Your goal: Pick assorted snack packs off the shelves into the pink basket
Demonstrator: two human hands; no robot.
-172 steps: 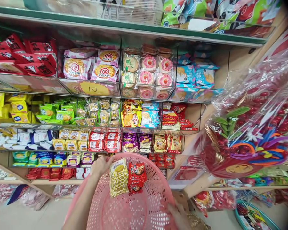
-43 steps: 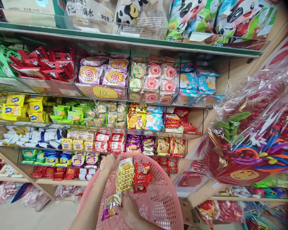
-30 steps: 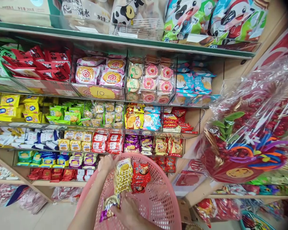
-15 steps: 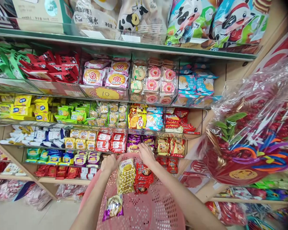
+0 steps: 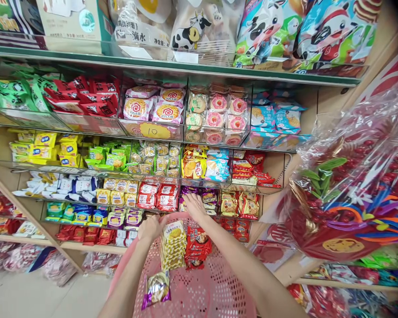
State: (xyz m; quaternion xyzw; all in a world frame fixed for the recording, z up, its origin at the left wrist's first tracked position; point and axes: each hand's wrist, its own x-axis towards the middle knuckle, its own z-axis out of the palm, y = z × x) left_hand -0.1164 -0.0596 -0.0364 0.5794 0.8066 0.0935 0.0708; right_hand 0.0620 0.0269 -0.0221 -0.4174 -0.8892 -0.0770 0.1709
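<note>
My left hand (image 5: pixel 150 227) is closed on the far rim of a pink plastic basket (image 5: pixel 230 287) with a perforated wall. Over that same rim reaches my right hand (image 5: pixel 194 206), fingers stretched out onto purple-wrapped snack packets (image 5: pixel 209 195) in a shelf compartment. Nothing shows in its grasp, though the fingertips are partly lost among the wrappers. Inside the basket lie a row of yellow-and-white biscuit packets (image 5: pixel 173 245), a row of red snack packets (image 5: pixel 197 247) and one purple-edged round biscuit packet (image 5: pixel 156 289).
Stepped shelves carry red packets (image 5: pixel 157 195) left of the purple ones and gold-red packets (image 5: pixel 239 204) to their right. Clear dividers and a glass shelf edge (image 5: pixel 172 70) run above. A plastic-wrapped decoration (image 5: pixel 345 212) juts out on the right.
My right hand has shifted slightly left and up along the purple packets, its fingers reaching further forward. My left hand stays on the rim. The shelves appear a little further right in view.
</note>
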